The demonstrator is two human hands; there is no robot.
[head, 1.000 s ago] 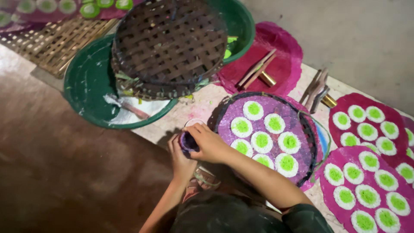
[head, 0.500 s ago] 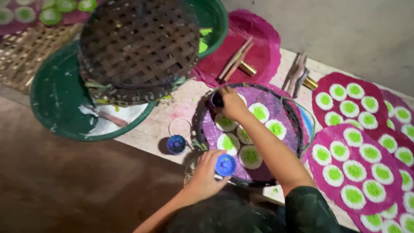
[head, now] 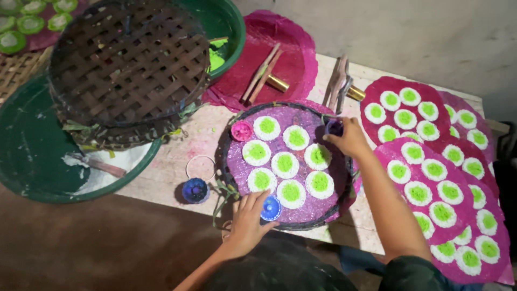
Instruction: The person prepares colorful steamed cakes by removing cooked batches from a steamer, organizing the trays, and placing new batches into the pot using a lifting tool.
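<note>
The left hand [head: 249, 218] closes its fingers on a blue mould cup [head: 270, 208] at the near rim of the round woven tray [head: 237, 178]. The right hand [head: 351, 139] pinches a dark purple mould cup [head: 334, 127] at the tray's far-right rim. White-and-green cakes [head: 285, 163] cover the tray's purple sheet on the worktop [head: 177, 151].

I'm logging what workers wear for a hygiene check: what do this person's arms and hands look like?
Both hands, left hand and right hand, are bare: no gloves, rings or watch visible. Forearms are uncovered; a dark green short sleeve shows on the right arm.
</note>
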